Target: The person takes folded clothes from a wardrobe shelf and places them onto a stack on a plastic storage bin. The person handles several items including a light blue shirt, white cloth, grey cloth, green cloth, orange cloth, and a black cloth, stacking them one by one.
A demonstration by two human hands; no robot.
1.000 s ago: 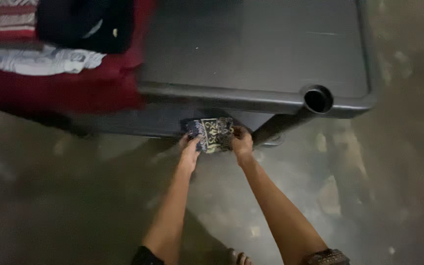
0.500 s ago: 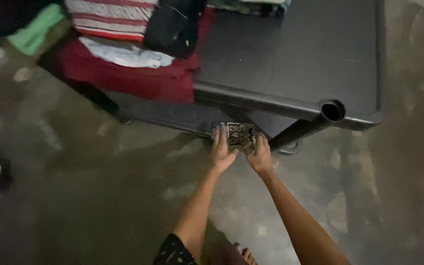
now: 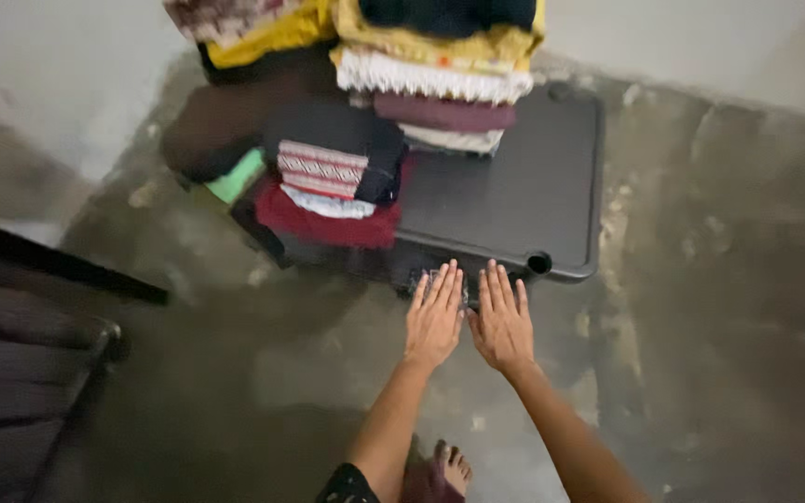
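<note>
My left hand (image 3: 435, 319) and my right hand (image 3: 502, 322) hover side by side with fingers spread, palms down, just in front of a low dark table (image 3: 524, 205). A small folded patterned cloth (image 3: 426, 278) peeks out beyond my left fingertips, under the table's front edge. Neither hand grips anything. Stacks of folded clothes (image 3: 337, 182) cover the table's left and back parts.
A taller pile of folded clothes (image 3: 435, 74) stands at the table's back by a pale wall. A dark piece of furniture (image 3: 20, 363) sits at the left. The floor is stained concrete (image 3: 719, 326). My foot (image 3: 444, 470) shows at the bottom.
My hands have let go of the small patterned cloth and pulled back with fingers spread. The camera has pulled back and tilted up, showing more clothes piles.
</note>
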